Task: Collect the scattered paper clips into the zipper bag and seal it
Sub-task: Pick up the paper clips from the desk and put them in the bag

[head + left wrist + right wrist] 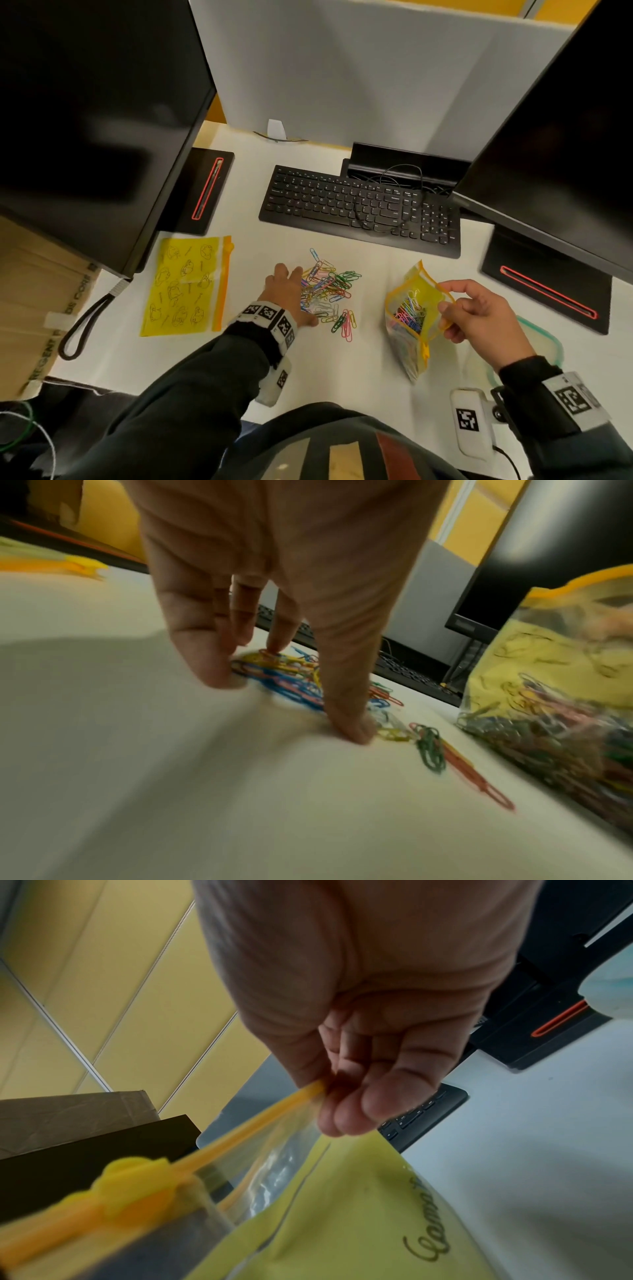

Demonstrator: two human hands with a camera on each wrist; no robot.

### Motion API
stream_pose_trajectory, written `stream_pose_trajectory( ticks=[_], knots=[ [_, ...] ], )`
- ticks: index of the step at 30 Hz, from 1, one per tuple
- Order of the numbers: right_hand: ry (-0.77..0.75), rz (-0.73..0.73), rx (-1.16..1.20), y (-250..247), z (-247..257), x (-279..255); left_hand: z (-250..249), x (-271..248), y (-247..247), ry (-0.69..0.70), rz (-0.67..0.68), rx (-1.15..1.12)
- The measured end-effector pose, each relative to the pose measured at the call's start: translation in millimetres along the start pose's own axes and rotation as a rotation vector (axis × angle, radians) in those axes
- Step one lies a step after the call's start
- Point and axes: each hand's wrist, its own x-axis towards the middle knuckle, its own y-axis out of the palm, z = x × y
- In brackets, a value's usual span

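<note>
Right wrist: fingers (346, 1118) pinch zipper bag (359, 1218) rim (unclear overhead).

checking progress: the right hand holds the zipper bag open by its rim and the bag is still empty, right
Not empty. The head view shows the zipper bag already holding many coloured clips, with the right hand pinching its orange rim. More paper clips lie on the desk.

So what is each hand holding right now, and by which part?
The right hand pinches the yellow plastic zipper bag by its orange zip rim. The left hand holds nothing, fingertips down on the coloured paper clips.
</note>
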Motion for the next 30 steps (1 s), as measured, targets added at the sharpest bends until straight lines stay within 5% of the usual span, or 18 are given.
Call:
stream_pose_trajectory(
  ticks=[5,9,21,26,30],
  knots=[
    [0.005,-0.008,-0.002,1,-1,-1,-7,13,-9,0.061,-0.083,-0.142],
    [0.013,-0.010,0.010,0,-2,-1,-12,16,-10,0.123,-0.115,-0.020],
    [0.005,0.013,0.025,-1,-2,3,-11,-6,-38,0.092,-0.167,-0.176],
    [-0.023,0.019,0.049,0,1,1,-56,-37,-64,0.265,-0.274,-0.570],
    [-0.024,0.028,0.050,0,4,2,-109,-52,-60,0.430,-0.186,-0.619]
  ],
)
